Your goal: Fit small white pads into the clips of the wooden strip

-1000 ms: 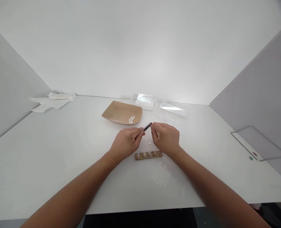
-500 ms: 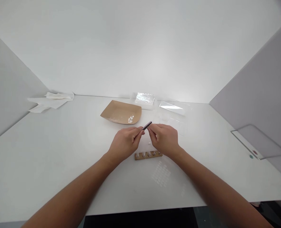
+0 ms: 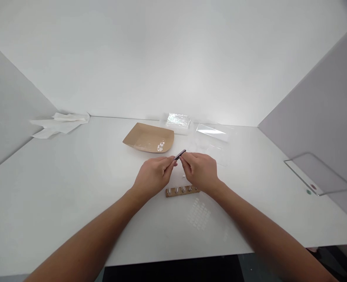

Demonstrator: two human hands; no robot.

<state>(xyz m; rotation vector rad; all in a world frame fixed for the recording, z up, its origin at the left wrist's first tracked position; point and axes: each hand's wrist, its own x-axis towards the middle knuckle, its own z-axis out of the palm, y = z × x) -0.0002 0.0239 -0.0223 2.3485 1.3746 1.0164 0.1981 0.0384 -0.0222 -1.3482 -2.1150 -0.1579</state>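
Observation:
Over the middle of the table, a thin flat dark strip (image 3: 179, 154) with a pale edge slants up to the right between my hands. My left hand (image 3: 154, 174) is closed, pinching its lower end between thumb and fingers. My right hand (image 3: 200, 168) is closed too, its fingertips pressed on the strip near the upper end; anything smaller inside that pinch is hidden. Just below lies a small wooden stand (image 3: 173, 194) bearing several clear pieces in a row, its right end partly behind my right hand. A tiny white piece (image 3: 184, 176) rests between the hands and the stand.
A brown paper tray (image 3: 138, 135) holding several white bits (image 3: 161, 146) stands behind my left hand. Clear plastic packages (image 3: 178, 122) and a transparent box (image 3: 213, 133) lie farther back. White tissues (image 3: 63, 124) are far left. A wire frame (image 3: 301, 178) leans at the right wall.
Both hands stay almost in place around the strip. The whole view has shifted slightly; the tray and stand have not been moved.

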